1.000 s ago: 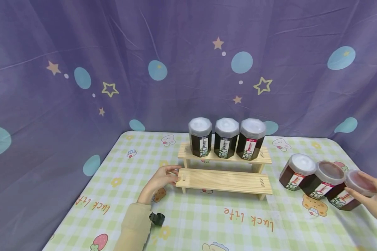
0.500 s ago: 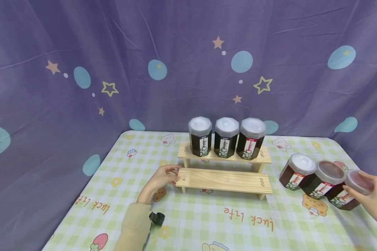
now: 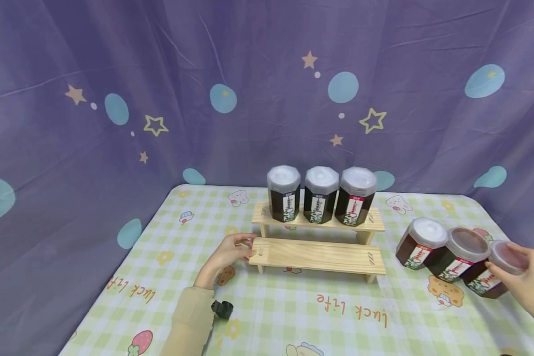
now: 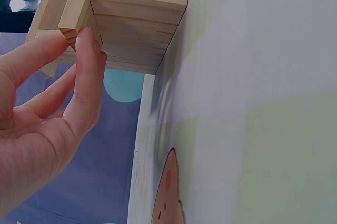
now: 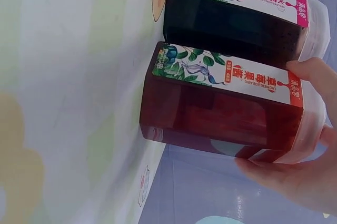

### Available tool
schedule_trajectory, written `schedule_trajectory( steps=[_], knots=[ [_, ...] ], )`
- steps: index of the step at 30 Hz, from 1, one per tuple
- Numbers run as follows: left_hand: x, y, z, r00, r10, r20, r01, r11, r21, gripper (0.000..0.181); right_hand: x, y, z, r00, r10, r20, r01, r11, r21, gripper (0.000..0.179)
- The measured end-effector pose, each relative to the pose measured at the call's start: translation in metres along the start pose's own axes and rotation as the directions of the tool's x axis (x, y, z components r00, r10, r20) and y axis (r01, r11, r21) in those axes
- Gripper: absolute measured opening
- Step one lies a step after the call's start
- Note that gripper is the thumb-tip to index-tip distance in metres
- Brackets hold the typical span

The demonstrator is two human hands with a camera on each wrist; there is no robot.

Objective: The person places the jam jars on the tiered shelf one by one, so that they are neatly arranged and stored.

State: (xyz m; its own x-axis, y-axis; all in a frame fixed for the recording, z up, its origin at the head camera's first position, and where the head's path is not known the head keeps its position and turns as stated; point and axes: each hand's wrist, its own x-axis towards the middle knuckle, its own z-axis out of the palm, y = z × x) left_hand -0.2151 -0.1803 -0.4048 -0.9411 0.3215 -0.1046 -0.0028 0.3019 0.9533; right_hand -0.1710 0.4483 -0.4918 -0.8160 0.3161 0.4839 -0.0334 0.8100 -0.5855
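Observation:
On the left in the head view, my left hand [image 3: 227,253] pinches the left end of the front board of a two-step wooden rack [image 3: 316,256]. The left wrist view shows thumb and fingertips meeting at the board's corner [image 4: 73,26]. At the far right, my right hand [image 3: 527,284] grips the outermost jam jar [image 5: 221,110] near its clear lid, thumb on one side and fingers on the other. That jar stands upright on the cloth, dark red with an orange-and-white label. A second jar [image 3: 460,257] and a third jar [image 3: 420,247] stand close beside it.
Three dark jars with whitish lids, the middle jar [image 3: 321,195] among them, line the rack's rear step [image 3: 258,213]. A green checked cloth [image 3: 293,311] covers the table. Behind hangs a purple curtain [image 3: 267,128].
My right hand has shifted slightly left and up around the lid of the outermost jar, and more of its wrist shows. My left hand and the rack look unmoved.

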Motion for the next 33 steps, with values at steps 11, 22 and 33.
schedule_trajectory(
  steps=[11, 22, 33],
  knots=[
    [0.013, -0.025, -0.003, 1.0, -0.001, -0.013, 0.001, 1.0, -0.011, 0.049, -0.008, -0.052, -0.014, 0.996, 0.081, -0.023, -0.081, 0.997, -0.006, 0.066],
    [0.004, -0.006, -0.002, 1.0, 0.001, 0.006, -0.001, 1.0, -0.017, 0.048, -0.007, -0.011, 0.004, 0.965, 0.233, -0.12, -0.233, 0.972, 0.014, 0.07],
    [0.012, -0.023, -0.002, 1.0, -0.003, -0.02, 0.002, 1.0, -0.022, 0.049, -0.016, 0.006, 0.012, 0.957, 0.118, -0.264, -0.079, 0.985, 0.155, 0.072]
  ],
)
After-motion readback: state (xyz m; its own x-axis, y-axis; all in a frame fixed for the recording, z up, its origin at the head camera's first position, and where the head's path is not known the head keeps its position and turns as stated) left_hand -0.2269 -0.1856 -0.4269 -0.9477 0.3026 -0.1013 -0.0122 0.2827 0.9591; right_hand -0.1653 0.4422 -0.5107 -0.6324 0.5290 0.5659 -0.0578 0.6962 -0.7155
